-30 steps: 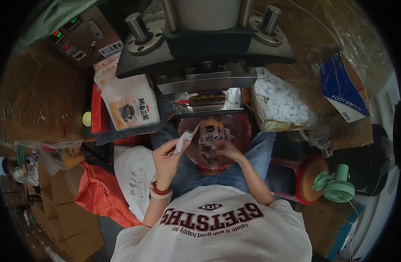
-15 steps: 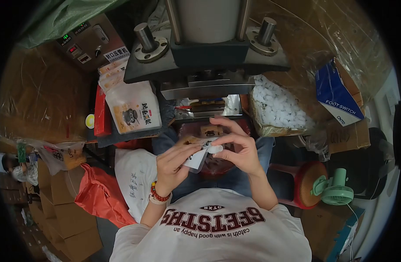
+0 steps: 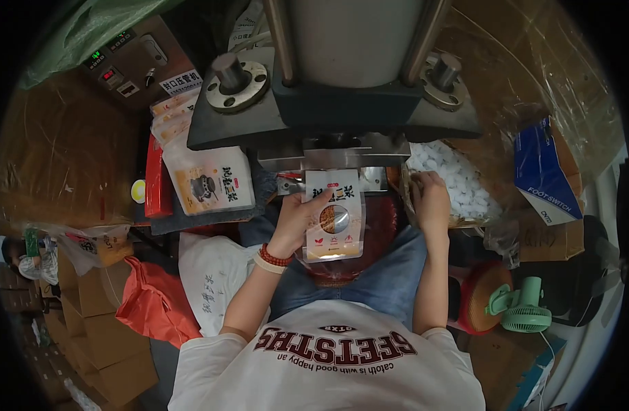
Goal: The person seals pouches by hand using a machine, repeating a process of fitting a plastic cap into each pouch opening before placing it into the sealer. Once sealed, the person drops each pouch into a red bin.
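The big press machine (image 3: pixel 342 89) fills the top of the view. Under its plate, the left hand (image 3: pixel 297 219) is closed on the side of a printed pouch (image 3: pixel 335 216), holding it upright. The right hand (image 3: pixel 431 198) rests in the box of small white caps (image 3: pixel 458 181); its fingers are hidden, so its grip cannot be told.
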`<state>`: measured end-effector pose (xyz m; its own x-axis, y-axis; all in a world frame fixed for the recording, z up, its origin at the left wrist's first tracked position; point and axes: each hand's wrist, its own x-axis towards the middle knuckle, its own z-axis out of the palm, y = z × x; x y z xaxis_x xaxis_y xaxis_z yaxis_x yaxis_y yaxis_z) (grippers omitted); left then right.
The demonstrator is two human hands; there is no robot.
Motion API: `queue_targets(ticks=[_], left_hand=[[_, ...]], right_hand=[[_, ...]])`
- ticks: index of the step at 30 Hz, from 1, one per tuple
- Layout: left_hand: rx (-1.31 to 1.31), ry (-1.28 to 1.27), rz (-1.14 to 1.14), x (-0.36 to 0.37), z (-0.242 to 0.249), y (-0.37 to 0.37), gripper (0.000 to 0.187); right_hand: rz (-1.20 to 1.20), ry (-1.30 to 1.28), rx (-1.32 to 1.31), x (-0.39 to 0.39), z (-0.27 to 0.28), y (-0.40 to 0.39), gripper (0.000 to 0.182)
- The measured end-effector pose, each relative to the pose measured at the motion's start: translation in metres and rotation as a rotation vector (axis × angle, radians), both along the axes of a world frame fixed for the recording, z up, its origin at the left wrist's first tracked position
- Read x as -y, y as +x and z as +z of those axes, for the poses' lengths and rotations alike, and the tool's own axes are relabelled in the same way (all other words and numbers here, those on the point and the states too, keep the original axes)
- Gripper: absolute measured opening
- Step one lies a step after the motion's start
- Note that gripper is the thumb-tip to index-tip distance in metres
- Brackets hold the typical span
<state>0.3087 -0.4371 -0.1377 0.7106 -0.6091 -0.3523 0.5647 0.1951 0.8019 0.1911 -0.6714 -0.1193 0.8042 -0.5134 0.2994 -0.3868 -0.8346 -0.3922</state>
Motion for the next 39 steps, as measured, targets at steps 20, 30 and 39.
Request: queue_targets(ticks=[20,30,39], left_hand=[[1.269,0.879,0.301,-0.124,0.011,-0.008,0.042],[1.461,0.482,0.173,-0.067,0.056,-0.054,0.038],[0.375,0.29,-0.195,-0.028,0.003,-0.03,0.024]], right_hand=[[0.026,0.055,0.124,0.002,0.028,-0.007,0.02],[0.791,0.552,0.518,-0.115,0.041,-0.004,0.023],[0.353,0.755,0.544,-0.087,0.043,-0.008,0.037]])
